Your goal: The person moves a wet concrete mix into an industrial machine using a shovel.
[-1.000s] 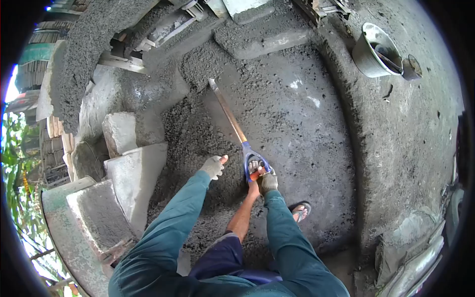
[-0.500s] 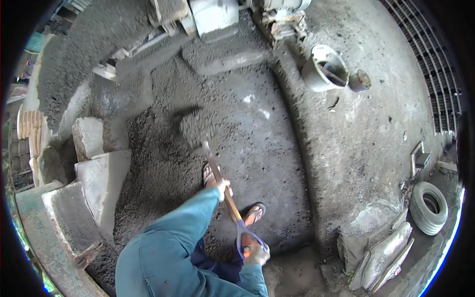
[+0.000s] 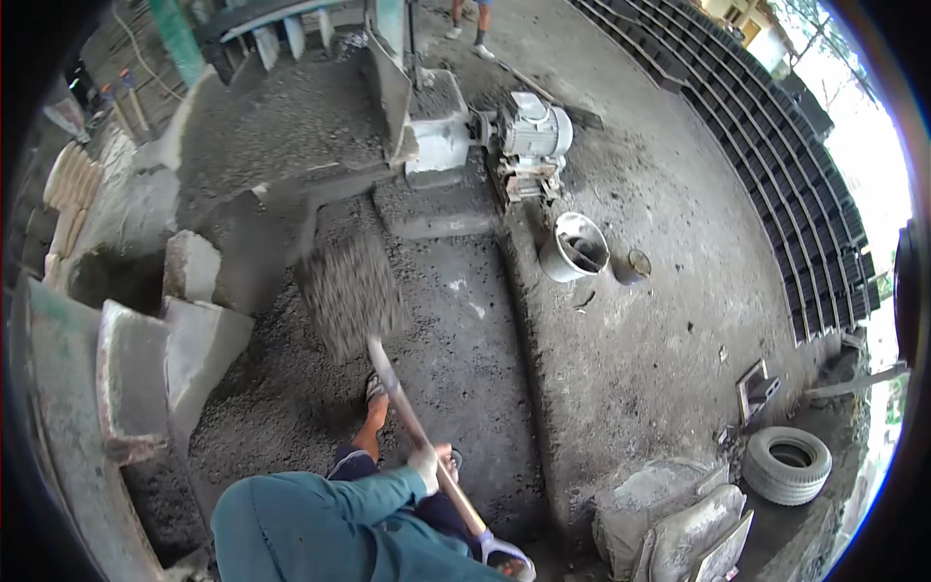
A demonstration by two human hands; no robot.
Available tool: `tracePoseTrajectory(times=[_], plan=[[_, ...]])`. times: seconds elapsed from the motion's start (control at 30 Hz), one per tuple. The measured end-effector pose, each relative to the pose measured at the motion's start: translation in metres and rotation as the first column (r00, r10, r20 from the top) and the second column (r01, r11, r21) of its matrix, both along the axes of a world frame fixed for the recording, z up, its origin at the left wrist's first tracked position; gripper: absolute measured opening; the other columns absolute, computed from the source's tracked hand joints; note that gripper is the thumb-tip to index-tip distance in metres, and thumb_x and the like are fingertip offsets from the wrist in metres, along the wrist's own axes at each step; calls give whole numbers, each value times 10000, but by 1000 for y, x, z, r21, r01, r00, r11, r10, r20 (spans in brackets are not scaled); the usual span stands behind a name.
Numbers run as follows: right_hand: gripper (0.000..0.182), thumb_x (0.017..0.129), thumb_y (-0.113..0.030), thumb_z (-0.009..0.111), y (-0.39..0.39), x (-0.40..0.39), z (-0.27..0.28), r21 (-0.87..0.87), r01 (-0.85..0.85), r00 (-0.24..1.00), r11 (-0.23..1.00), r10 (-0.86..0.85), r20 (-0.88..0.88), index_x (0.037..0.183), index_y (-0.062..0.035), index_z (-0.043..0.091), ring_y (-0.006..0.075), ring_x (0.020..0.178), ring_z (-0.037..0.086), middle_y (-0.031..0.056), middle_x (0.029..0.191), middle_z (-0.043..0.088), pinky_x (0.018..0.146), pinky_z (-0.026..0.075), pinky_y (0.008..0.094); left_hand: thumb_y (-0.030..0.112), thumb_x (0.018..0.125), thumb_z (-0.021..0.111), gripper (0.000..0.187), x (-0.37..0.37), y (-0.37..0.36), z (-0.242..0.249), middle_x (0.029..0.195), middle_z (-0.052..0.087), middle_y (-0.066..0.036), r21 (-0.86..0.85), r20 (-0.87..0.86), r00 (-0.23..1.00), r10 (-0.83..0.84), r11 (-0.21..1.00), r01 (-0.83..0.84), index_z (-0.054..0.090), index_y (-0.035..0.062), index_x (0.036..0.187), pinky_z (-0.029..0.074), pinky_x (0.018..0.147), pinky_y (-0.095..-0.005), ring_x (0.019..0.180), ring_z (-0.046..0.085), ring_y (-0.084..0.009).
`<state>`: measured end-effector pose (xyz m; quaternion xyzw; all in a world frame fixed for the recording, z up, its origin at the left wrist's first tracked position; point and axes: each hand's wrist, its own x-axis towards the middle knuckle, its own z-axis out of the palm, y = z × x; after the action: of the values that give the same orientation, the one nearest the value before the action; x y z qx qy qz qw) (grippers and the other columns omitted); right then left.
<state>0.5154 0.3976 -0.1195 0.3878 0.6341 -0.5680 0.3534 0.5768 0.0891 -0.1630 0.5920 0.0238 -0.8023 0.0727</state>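
A long-handled shovel (image 3: 396,388) slants across the middle of the view. Its blade carries a heap of grey gravelly mix (image 3: 354,296), smeared by motion and raised over the floor. My left hand (image 3: 425,468) is wrapped round the middle of the wooden shaft. Lower right, my right hand (image 3: 510,566) grips the purple D-shaped handle, partly hidden by it and the frame's bottom edge. Beneath the blade, loose grey mix (image 3: 262,398) covers the floor to the left of my sandalled foot (image 3: 376,388).
Ahead is a trough of grey mix (image 3: 281,131) beside an electric motor (image 3: 535,131). Right of the floor channel stand a white bucket (image 3: 558,260), a tyre (image 3: 787,466) and stacked sacks (image 3: 669,524). Concrete slabs (image 3: 199,359) line the left. Another person's legs (image 3: 482,34) show at the top.
The loaded shovel has risen and swung forward, away from my body. My view has tilted up, bringing the trough, the motor and another person's legs into sight.
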Motion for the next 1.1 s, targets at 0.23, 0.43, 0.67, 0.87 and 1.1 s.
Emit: tracePoseTrajectory(times=[0.23,0.43,0.67,0.87,1.1], plan=[[56,752,-50,614,-20,-53,-33,-253,-286,953,924,248,-173,792,-17,595,266,491,568,102,656,591,458,509,402,140,862,626,158,9,-125,116,707,539,-114,-291,-425,905,-32,951,-103,510,33,863,493,751,-564,664,582,-341],[90,743,10,603,77,-46,58,67,-152,986,986,156,-58,828,40,603,346,474,586,180,635,585,414,517,496,129,904,602,143,14,5,11,761,501,-89,421,-294,929,226,903,-87,479,59,887,493,746,-482,727,542,-285],[211,786,7,671,-139,5,42,30,-172,984,985,173,-39,987,46,619,213,596,622,89,750,641,574,525,326,195,890,638,191,5,-85,-126,730,487,-106,91,84,996,-30,996,23,496,85,953,530,675,-540,651,572,-301],[281,764,-13,717,-315,50,-59,-91,-370,928,925,372,7,1032,-2,632,133,722,585,48,823,646,676,482,282,313,901,659,289,34,-191,-179,724,495,-104,-128,209,975,-81,986,109,482,120,1023,528,608,-532,550,541,-299],[238,809,-170,747,-521,99,-63,-234,-441,854,866,485,189,1004,-61,667,195,810,609,66,891,639,713,521,376,594,910,549,465,126,-360,-152,572,477,-36,-88,94,946,-309,944,317,540,142,799,495,492,-447,500,534,-232]])
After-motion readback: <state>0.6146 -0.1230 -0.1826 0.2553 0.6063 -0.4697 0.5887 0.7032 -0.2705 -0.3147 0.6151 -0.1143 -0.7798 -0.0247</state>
